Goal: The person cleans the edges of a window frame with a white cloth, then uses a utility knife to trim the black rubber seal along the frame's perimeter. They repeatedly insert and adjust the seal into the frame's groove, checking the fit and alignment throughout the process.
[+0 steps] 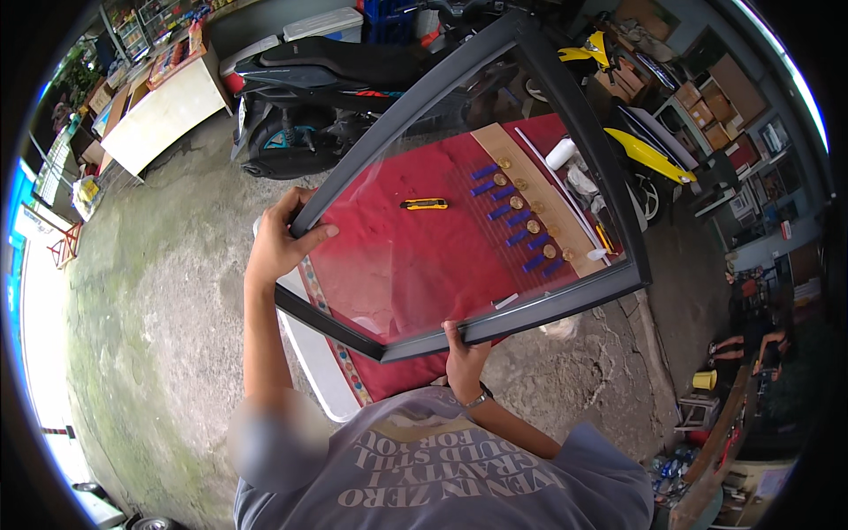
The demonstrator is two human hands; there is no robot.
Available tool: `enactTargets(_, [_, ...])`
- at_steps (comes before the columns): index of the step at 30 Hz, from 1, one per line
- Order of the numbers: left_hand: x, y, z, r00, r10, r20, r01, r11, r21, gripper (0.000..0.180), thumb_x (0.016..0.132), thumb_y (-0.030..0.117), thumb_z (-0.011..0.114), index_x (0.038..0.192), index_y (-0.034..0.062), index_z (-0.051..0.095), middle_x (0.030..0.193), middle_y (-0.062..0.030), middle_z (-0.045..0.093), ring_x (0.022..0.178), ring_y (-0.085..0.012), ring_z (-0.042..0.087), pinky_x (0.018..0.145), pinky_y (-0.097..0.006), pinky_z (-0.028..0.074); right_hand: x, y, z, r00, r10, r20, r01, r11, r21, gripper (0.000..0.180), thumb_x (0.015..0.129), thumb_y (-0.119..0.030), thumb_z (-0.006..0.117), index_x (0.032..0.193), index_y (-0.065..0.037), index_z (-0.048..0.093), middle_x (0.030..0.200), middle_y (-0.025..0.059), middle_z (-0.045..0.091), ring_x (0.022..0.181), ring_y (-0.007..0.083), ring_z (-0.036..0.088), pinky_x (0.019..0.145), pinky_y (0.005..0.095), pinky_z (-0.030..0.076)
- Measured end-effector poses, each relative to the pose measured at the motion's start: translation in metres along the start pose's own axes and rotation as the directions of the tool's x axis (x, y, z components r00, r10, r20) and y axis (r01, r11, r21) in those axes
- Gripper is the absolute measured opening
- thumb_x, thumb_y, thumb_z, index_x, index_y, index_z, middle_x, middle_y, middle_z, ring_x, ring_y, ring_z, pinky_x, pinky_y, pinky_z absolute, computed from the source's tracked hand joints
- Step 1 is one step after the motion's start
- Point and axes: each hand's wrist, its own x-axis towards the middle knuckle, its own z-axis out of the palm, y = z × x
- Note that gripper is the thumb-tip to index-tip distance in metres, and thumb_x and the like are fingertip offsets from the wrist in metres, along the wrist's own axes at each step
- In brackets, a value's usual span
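A glass panel in a thick black frame (558, 306) is raised and tilted over a table spread with red cloth (415, 261). My left hand (281, 237) grips the frame's left side, thumb over its inner edge. Along the lower bar, my right hand (465, 362) clasps the frame from below with its thumb on top. Through the glass I see a yellow and black box cutter (425, 204) lying on the cloth. To its right are rows of short blue cylinders (485, 171) and round gold-coloured pieces (517, 202), beside a cardboard strip (572, 234).
A white roll (560, 154) and crumpled plastic lie at the table's right. Behind the table stands a black motorcycle (344, 66), with a yellow one (649, 155) to the right. A pale counter (168, 119) is at the far left. Shelves with boxes (707, 110) line the right.
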Motion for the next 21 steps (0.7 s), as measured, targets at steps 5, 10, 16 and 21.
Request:
enactTargets(5, [-0.006, -0.006, -0.006, 1.000, 0.022, -0.007, -0.022, 1.000, 0.015, 0.047, 0.072, 0.019, 0.093, 0.106, -0.0002, 0.066, 0.075, -0.0030, 0.059, 0.070, -0.0136, 0.051, 0.069, -0.029, 0.047, -0.004, 0.001, -0.001, 1.000, 0.015, 0.021, -0.014, 1.000, -0.021, 0.023, 0.094, -0.015, 0.078, 0.087, 0.003, 0.067, 0.081, 0.0035, 0.065, 0.075, 0.0120, 0.058, 0.071, 0.0293, 0.048])
enactTargets(10, [-0.011, -0.003, -0.010, 0.997, -0.071, 0.024, 0.072, 0.996, -0.058, 0.048, 0.074, 0.021, 0.094, 0.102, -0.0015, 0.062, 0.083, -0.0020, 0.061, 0.080, -0.0104, 0.052, 0.075, -0.027, 0.046, -0.002, -0.007, -0.001, 1.000, -0.025, 0.002, 0.025, 1.000, -0.016, 0.023, 0.094, -0.015, 0.078, 0.086, 0.002, 0.067, 0.081, 0.0034, 0.065, 0.074, 0.0121, 0.058, 0.070, 0.0296, 0.047])
enactTargets(16, [-0.017, -0.011, -0.014, 0.998, -0.064, 0.019, 0.065, 0.991, -0.120, 0.048, 0.076, 0.017, 0.093, 0.107, -0.0026, 0.062, 0.088, -0.0014, 0.062, 0.084, -0.0093, 0.053, 0.079, -0.026, 0.047, -0.001, -0.013, -0.003, 0.999, -0.046, 0.025, 0.047, 0.998, -0.033, 0.016, 0.093, -0.009, 0.077, 0.088, 0.001, 0.066, 0.083, 0.0044, 0.066, 0.078, 0.0118, 0.061, 0.075, 0.0292, 0.049])
enactTargets(21, [-0.014, -0.009, -0.015, 0.998, -0.058, 0.032, 0.062, 0.992, -0.110, 0.047, 0.075, 0.017, 0.093, 0.104, -0.0019, 0.061, 0.087, -0.0011, 0.062, 0.083, -0.0089, 0.053, 0.078, -0.027, 0.047, -0.002, -0.006, -0.002, 0.997, -0.074, 0.012, 0.074, 0.997, -0.005, 0.021, 0.093, -0.014, 0.079, 0.086, 0.001, 0.066, 0.080, 0.0018, 0.062, 0.073, 0.0104, 0.055, 0.069, 0.0280, 0.046])
